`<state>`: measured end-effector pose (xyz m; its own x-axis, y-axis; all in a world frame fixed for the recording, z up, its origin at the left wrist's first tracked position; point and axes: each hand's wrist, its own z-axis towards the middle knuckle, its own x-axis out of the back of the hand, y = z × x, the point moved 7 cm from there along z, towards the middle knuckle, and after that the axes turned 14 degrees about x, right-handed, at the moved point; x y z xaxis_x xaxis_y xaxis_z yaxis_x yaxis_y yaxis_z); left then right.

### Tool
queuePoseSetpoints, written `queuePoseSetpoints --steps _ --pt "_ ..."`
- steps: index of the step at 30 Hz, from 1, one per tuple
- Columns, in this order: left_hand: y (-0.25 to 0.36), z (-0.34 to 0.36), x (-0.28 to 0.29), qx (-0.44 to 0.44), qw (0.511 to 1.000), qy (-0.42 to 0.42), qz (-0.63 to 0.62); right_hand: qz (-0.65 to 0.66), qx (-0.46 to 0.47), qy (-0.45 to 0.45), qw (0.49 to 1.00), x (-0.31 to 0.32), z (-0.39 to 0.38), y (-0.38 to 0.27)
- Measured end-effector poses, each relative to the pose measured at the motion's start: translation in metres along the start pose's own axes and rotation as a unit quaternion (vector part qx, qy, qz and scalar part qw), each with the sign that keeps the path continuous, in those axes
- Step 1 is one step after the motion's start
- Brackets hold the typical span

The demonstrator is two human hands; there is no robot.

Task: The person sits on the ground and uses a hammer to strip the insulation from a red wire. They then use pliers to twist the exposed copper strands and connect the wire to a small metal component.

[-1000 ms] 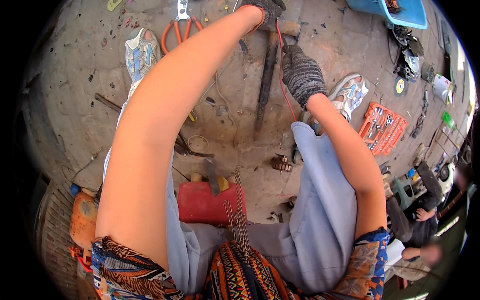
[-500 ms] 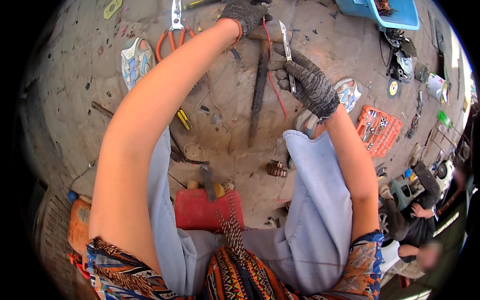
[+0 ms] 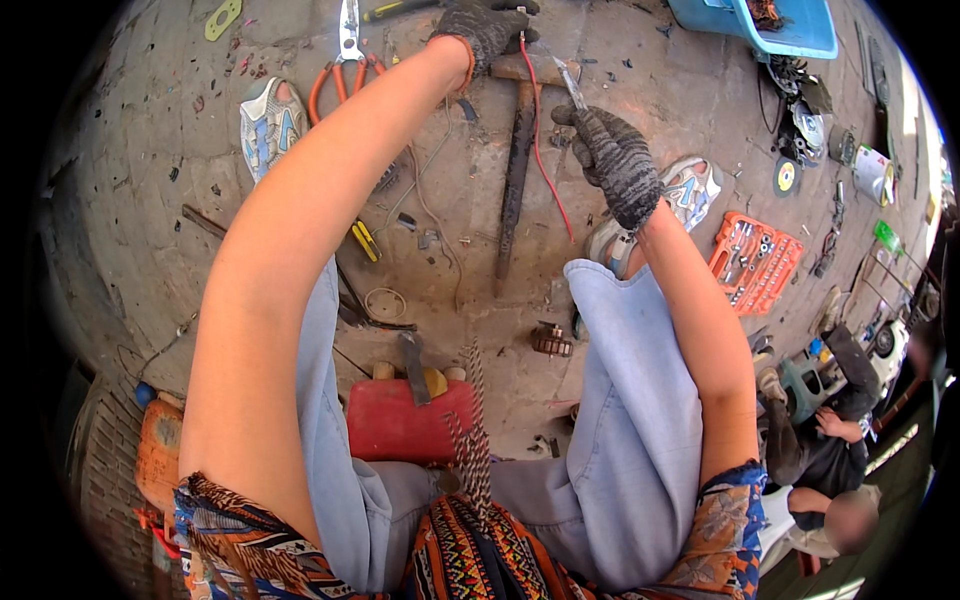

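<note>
Both my hands wear dark knit gloves. My left hand (image 3: 485, 27) reaches far forward and pinches the top end of a thin red wire (image 3: 545, 165) that trails down over the concrete floor. My right hand (image 3: 610, 160) is closed around the handle of a small knife (image 3: 570, 85), its blade pointing up toward the wire. Between the hands lies a hammer (image 3: 515, 170) with a long dark wooden handle.
Orange-handled snips (image 3: 345, 45) lie at the far left beside my left shoe (image 3: 268, 120). An orange socket set (image 3: 755, 260) and a blue tub (image 3: 770, 25) are on the right. A red stool (image 3: 405, 420) sits between my knees. Another person (image 3: 830, 470) sits at the lower right.
My right hand has lifted and turned so the knife blade points up near the red wire. My left hand keeps its hold on the wire's top end.
</note>
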<state>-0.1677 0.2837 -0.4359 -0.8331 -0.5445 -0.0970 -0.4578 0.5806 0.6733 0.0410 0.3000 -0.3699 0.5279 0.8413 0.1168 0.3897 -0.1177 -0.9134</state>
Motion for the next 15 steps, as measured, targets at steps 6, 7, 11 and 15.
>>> queuePoseSetpoints --steps 6,7,11,15 --pt "0.005 -0.008 0.004 -0.025 0.999 0.01 0.029 0.031 -0.053 0.05 0.997 0.001 0.004 0.016" --pt "0.007 -0.008 0.002 -0.035 0.998 0.012 0.047 -0.022 -0.02 0.068 0.997 0.003 0.008 0.023" --pt "0.029 -0.022 -0.005 -0.107 0.954 -0.016 0.28 -0.121 0.066 0.091 0.986 -0.011 0.015 0.037" --pt "0.037 -0.024 -0.015 -0.108 0.902 -0.045 0.416 -0.161 -0.035 0.082 0.983 -0.02 0.015 0.047"
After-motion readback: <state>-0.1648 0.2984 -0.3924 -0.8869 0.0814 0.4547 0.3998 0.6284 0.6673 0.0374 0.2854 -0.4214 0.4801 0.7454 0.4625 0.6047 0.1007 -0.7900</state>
